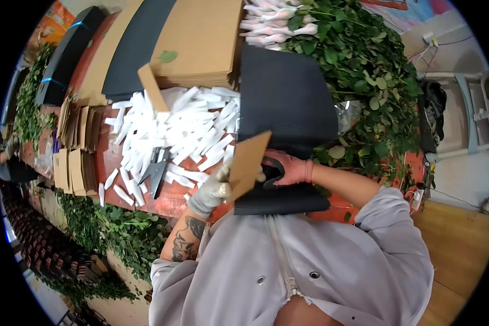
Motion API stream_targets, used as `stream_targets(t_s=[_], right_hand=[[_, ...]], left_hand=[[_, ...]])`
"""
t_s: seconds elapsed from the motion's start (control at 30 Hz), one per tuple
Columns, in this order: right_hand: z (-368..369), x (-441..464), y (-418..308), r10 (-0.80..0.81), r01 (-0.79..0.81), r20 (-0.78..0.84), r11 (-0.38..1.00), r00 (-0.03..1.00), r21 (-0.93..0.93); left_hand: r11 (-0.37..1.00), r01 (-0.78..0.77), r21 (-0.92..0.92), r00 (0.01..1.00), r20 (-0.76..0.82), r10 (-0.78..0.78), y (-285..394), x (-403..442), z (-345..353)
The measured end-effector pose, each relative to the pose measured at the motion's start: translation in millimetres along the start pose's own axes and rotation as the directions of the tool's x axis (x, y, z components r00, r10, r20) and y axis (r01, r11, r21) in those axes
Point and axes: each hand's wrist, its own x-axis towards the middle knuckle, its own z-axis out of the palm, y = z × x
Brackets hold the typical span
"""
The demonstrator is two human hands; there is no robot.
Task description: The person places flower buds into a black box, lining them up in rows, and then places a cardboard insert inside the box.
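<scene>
My left hand (211, 194), in a whitish glove, is closed on a flat brown cardboard piece (248, 165), which it holds tilted above the table edge. Just right of the cardboard is my right hand (289, 169), in a pink glove with a black palm. Its thumb and fingers curve apart in a C shape, and I see nothing between them. Beneath that hand lies a black corrugated sheet (285, 98), whose near part (282, 202) reaches my jacket. To the left is a heap of white sleeves (174, 127) with a black stapler-like tool (156, 171) among them.
Stacks of brown cardboard (198, 41) and black sheets (138, 49) stand at the back. Smaller cardboard pieces (76, 171) sit at the left. White-wrapped flower heads (277, 24) and leafy stems (358, 60) fill the right side. More foliage (127, 233) is at lower left.
</scene>
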Motion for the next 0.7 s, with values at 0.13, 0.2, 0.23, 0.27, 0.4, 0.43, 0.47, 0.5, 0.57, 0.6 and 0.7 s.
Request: stream_targets(t_s=[0.13, 0.2, 0.23, 0.27, 0.4, 0.43, 0.47, 0.5, 0.57, 0.6, 0.7], right_hand=[[-3.7, 15.1, 13.1, -0.168, 0.224, -0.157, 0.843, 0.973, 0.490], [-7.4, 17.4, 16.4, -0.136, 0.130, -0.046, 0.710, 0.990, 0.692], [-6.8, 16.5, 15.0, -0.133, 0.134, -0.056, 0.705, 0.990, 0.696], [-5.1, 14.4, 11.9, -0.053, 0.135, -0.138, 0.706, 0.989, 0.696], [-23.3, 8.4, -8.6, 0.070, 0.028, -0.143, 0.806, 0.987, 0.591], [-21.8, 8.4, -6.3, 0.069, 0.013, -0.128, 0.833, 0.989, 0.553], [-20.2, 8.4, -4.0, 0.069, -0.001, -0.112, 0.858, 0.991, 0.513], [-15.8, 8.0, -1.0, 0.140, -0.067, 0.016, 0.366, 0.990, 0.928], [-13.5, -3.1, 0.4, 0.147, 0.003, -0.113, 0.597, 0.983, 0.802], [-24.1, -14.6, -15.9, 0.150, -0.008, -0.103, 0.599, 0.983, 0.801], [-50.0, -46.9, -48.2, 0.365, -0.163, -0.058, 0.546, 0.929, 0.821]], left_hand=[[0.967, 0.231, 0.104, 0.961, -0.180, -0.210, -9.2, 7.9, 5.6], [0.880, 0.372, 0.295, 0.910, -0.304, -0.282, -10.5, 5.1, -3.3], [0.888, 0.267, 0.373, 0.940, -0.305, -0.155, -15.0, 4.3, 0.0], [0.885, 0.277, 0.373, 0.938, -0.304, -0.166, -12.4, -0.8, -8.1], [0.369, 0.565, 0.738, 0.805, -0.592, -0.050, 0.2, -8.9, -24.6], [0.185, 0.572, 0.799, 0.816, -0.576, -0.035, -3.9, -2.0, -10.4], [-0.003, 0.560, 0.829, 0.828, -0.560, -0.024, -7.3, 1.1, -2.4], [0.090, 0.551, 0.830, 0.832, -0.555, 0.021, -17.9, 3.8, -5.8], [0.097, 0.574, 0.813, 0.817, -0.576, -0.012, -22.6, 1.2, -10.6], [0.097, 0.595, 0.798, 0.803, -0.594, -0.042, -20.8, 2.5, -9.3], [0.125, 0.580, 0.805, 0.814, -0.580, -0.040, -22.2, -3.2, -13.8]])
